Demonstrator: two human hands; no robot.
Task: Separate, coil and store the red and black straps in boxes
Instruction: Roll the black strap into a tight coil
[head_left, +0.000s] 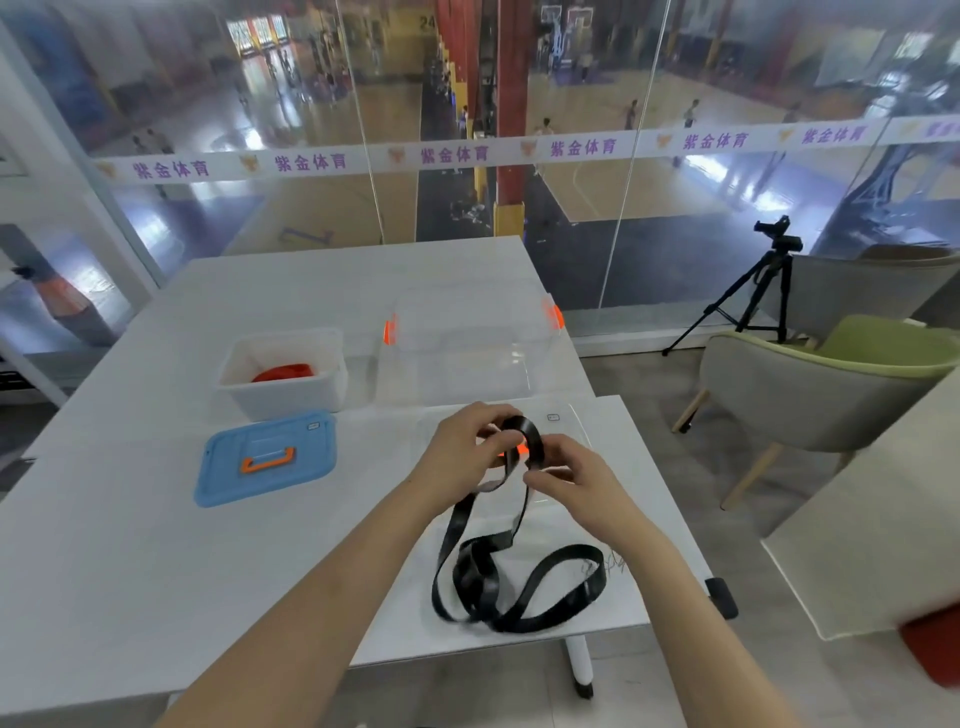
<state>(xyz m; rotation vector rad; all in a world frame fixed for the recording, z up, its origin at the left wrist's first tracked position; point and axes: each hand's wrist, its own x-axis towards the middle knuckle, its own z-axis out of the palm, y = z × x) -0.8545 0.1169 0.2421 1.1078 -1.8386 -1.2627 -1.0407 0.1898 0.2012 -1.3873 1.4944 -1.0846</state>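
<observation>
Progress: the red strap (284, 372) lies bundled in the white box (291, 402) at the far left of the counter (130, 571), so we judge the red half stored, though that box is uncovered and its blue lid (266, 457) lies flat just in front of it. The clear box (467, 358) to the right holds nothing we can see.

Black strap (498, 582): coiling begun, only a few turns made. The left hand (457, 452) curls its fingers round the small coil and the right hand (566, 473) pinches the strap at the coil's near side; both are raised above the counter, in front of the clear box.

Orientation: the coil stands on edge. The loose length hangs from it towards us, long axis running roughly far-to-near, and ends in slack loops near the counter's front edge.

Left, as we judge it: wind in the slack, box the black coil, fit the lids
</observation>
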